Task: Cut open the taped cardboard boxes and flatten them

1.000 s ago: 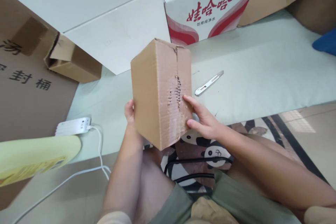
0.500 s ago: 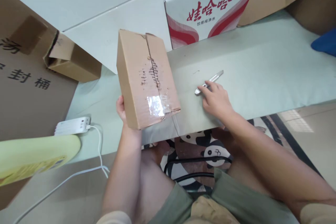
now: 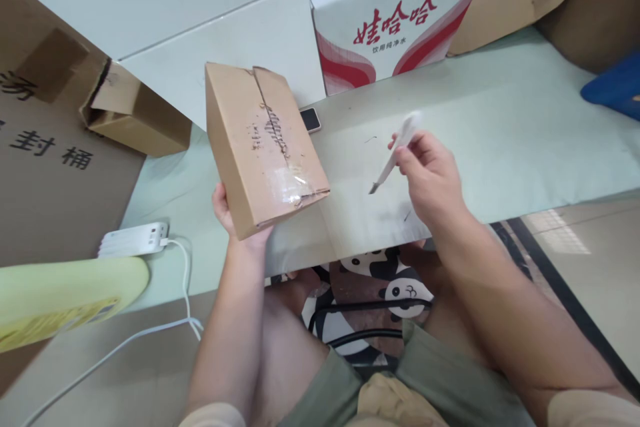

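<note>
Cardboard box [image 3: 265, 147], cutter [image 3: 389, 168], 娃哈哈 carton [image 3: 400, 47]

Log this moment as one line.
left hand: holds taped cardboard box, tilted | right hand: holds utility knife above mat

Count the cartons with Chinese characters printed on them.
2. A large brown cardboard carton with black characters at the left edge, and a white carton with red characters at the top centre. Other boxes' hidden faces may carry print.
</note>
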Motion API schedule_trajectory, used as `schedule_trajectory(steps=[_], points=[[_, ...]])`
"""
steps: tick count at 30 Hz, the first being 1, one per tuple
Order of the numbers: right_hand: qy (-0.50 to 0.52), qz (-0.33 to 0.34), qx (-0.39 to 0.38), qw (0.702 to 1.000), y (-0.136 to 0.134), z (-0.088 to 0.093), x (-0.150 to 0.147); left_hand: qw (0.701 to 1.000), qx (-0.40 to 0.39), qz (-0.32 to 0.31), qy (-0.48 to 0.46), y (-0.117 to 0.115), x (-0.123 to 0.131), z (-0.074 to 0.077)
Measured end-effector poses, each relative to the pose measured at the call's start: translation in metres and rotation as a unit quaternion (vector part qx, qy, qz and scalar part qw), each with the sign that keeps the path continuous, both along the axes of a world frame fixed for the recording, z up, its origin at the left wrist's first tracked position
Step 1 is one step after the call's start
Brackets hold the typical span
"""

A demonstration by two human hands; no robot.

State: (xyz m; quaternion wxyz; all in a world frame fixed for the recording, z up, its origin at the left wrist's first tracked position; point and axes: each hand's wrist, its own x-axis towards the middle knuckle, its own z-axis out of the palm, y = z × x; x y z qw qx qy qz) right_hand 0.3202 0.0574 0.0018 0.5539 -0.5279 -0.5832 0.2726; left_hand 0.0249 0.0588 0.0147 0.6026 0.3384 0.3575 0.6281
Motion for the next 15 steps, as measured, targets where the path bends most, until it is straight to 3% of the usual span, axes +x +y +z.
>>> schedule_trajectory(steps=[3,8,11,15], points=[[0.151,0.027,0.011,0.988,-0.006,0.013,-0.002,0.999,0.002,0.026,-0.031,0.002,0.000,-0.004],[0.273,0.065,-0.004,0.960,-0.021,0.041,-0.015,0.997,-0.013,-0.035,-0.070,-0.001,0.012,0.005],[0.331,0.083,-0.003,0.940,-0.028,0.052,-0.021,0.994,-0.033,-0.054,-0.091,-0.004,0.017,0.013],[0.347,0.070,-0.024,0.935,-0.032,0.053,-0.028,0.987,-0.044,-0.111,-0.110,-0.006,0.019,0.017]])
